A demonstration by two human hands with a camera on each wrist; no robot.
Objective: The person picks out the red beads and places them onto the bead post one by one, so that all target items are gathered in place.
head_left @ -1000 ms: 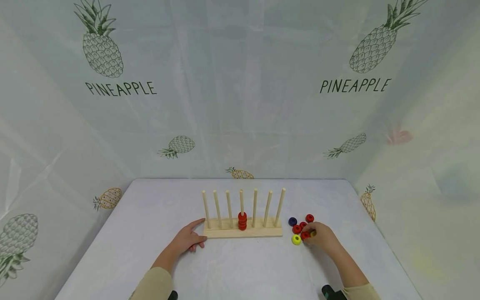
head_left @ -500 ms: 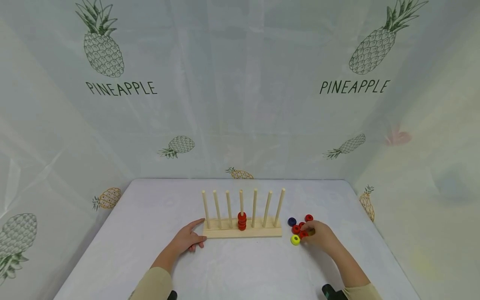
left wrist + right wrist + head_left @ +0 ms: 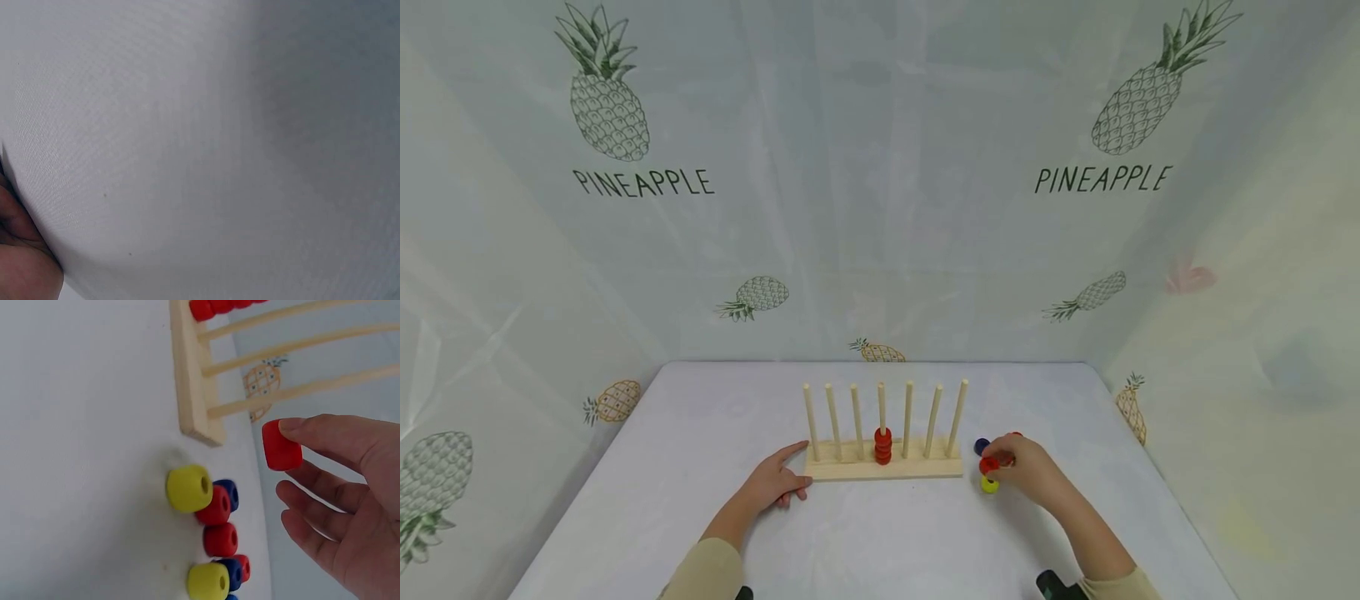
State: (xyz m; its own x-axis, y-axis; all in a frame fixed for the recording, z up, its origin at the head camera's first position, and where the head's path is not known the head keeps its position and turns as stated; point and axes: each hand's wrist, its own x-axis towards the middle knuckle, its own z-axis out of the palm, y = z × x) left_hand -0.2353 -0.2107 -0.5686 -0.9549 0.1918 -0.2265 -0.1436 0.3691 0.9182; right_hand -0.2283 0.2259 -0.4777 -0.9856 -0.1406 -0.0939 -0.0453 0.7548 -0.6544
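My right hand (image 3: 1026, 471) pinches a red bead (image 3: 281, 446) between thumb and index finger, raised above the loose beads; its other fingers are loosely bent. My left hand (image 3: 773, 479) touches the left end of a wooden peg stand (image 3: 850, 472), index finger straight at the back corner and thumb at the front one. Several red beads (image 3: 883, 447) are stacked on the stand's middle peg. Only part of the left hand (image 3: 25, 250) shows in the left wrist view.
Loose beads lie right of the stand: a yellow bead (image 3: 189, 489) nearest it, a blue bead (image 3: 227, 494), a red bead (image 3: 220, 540) and others. The right hand hides some in the head view. A pineapple-print curtain (image 3: 880, 208) stands behind the white table (image 3: 880, 550).
My right hand has lifted a red bead from the loose beads and shifted slightly left toward the stand. My left hand stays at the stand's end.
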